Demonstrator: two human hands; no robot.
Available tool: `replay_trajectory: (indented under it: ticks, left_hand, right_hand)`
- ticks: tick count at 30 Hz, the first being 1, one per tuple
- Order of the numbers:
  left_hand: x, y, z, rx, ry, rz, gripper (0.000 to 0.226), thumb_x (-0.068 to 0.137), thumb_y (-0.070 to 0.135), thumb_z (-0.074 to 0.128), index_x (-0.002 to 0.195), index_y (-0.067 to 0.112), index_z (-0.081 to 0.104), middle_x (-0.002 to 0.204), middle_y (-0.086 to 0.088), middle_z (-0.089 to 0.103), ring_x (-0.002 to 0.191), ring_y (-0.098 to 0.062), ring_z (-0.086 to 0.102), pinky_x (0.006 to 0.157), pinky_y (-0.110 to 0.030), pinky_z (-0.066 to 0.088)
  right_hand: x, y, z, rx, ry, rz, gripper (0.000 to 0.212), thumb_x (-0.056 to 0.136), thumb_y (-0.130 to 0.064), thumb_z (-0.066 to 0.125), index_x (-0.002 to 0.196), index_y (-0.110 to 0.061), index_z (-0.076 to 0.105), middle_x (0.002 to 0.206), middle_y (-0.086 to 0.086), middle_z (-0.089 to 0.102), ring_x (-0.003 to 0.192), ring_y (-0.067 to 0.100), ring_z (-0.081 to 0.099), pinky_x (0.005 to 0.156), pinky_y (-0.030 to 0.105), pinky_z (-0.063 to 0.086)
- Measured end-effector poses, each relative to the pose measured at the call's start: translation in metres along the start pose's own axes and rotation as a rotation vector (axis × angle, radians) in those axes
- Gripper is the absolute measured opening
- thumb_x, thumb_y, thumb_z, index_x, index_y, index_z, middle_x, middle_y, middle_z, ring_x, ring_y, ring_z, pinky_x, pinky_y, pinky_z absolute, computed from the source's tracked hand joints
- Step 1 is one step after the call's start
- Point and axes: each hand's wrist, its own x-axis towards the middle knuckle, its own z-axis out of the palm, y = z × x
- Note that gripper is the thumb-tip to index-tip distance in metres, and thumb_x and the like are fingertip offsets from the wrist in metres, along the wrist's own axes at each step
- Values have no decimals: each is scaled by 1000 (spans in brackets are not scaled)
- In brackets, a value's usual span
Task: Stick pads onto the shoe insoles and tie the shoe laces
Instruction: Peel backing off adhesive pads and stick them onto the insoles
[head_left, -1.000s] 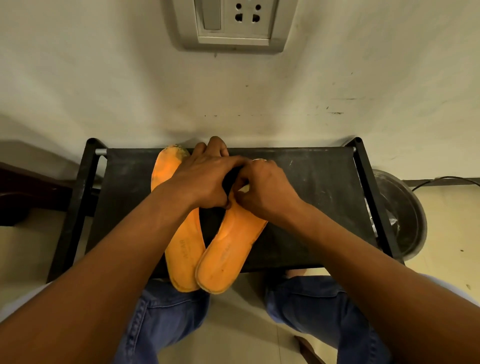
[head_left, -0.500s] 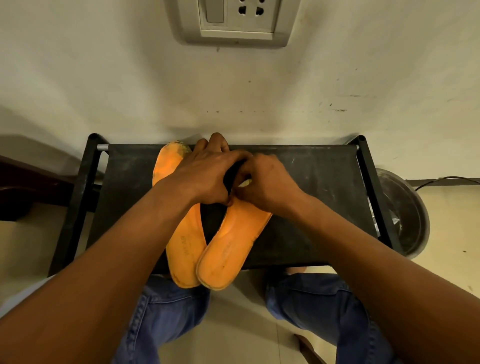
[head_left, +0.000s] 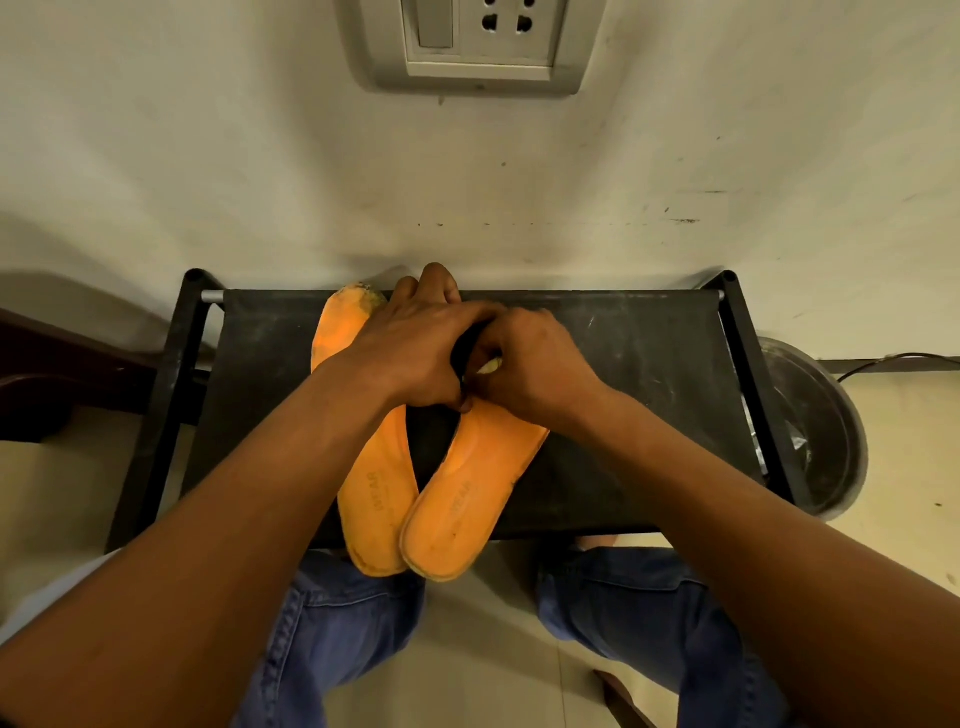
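Two orange insoles lie side by side on a black rack top (head_left: 649, 415), heels hanging over its front edge. The left insole (head_left: 382, 499) points straight back; the right insole (head_left: 467, 509) angles to the right. Both hands meet over the front part of the right insole and hide it. My left hand (head_left: 415, 353) grips a dark pad (head_left: 462, 349), of which only a sliver shows between the hands. My right hand (head_left: 540, 364) pinches a small pale strip (head_left: 491, 367) at the pad's edge. No shoe or lace is in view.
The rack stands against a scuffed wall with a switch and socket plate (head_left: 478, 41) above. A round metal bin (head_left: 810, 431) sits at the rack's right end on the tiled floor. My knees in blue jeans (head_left: 343, 623) are just below the rack's front edge.
Both hands stay clasped over the right insole's front. The pale strip under my right thumb shows a little more. The insoles have not moved.
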Motion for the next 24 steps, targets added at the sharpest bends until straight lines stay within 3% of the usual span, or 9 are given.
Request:
replay_trajectory:
  ticks: [6,8,11,16,20,24]
  left_hand:
    - [-1,1,-1,12,-1,7,101,62,40,93,147,50,39,120,3,29,107,-18,30,89,-37,46]
    - [-2,2,-1,1,6,13,100,62,39,94,145,54,40,118,4,27,108,-17,29,92,-40,47]
    - [-1,2,-1,8,6,7,102,61,40,94,147,48,39,123,2,29,108,-17,28,89,-37,46]
    - [1,0,1,-4,13,9,101,61,37,94,147,45,41,124,2,30,105,-17,29,81,-31,40]
    - [-1,1,1,5,17,14,101,61,39,94,146,48,40,122,2,29,111,-21,34,87,-37,47]
    - [-2,3,1,-10,18,29,98,61,39,94,144,51,43,122,2,28,115,-23,37,93,-46,50]
  right_hand:
    - [4,16,-7,-180,253,188,9,85,-18,66,90,-15,72,93,6,70,85,27,67,73,42,60]
    - [6,23,-12,-137,251,230,10,86,-22,68,93,-17,74,95,5,71,85,25,67,73,39,60]
    - [8,20,-16,-109,136,169,8,85,-22,70,90,-20,75,96,3,71,87,22,66,75,38,60]
    - [0,-1,-20,-122,-198,35,8,81,-26,74,84,-20,77,91,-1,71,85,20,67,76,38,59]
    - [1,8,-26,-335,28,156,7,84,-25,63,89,-20,67,86,1,63,82,27,66,68,36,56]
    - [4,23,-38,-297,127,298,15,83,-19,66,97,-19,70,92,4,69,83,27,68,74,40,61]
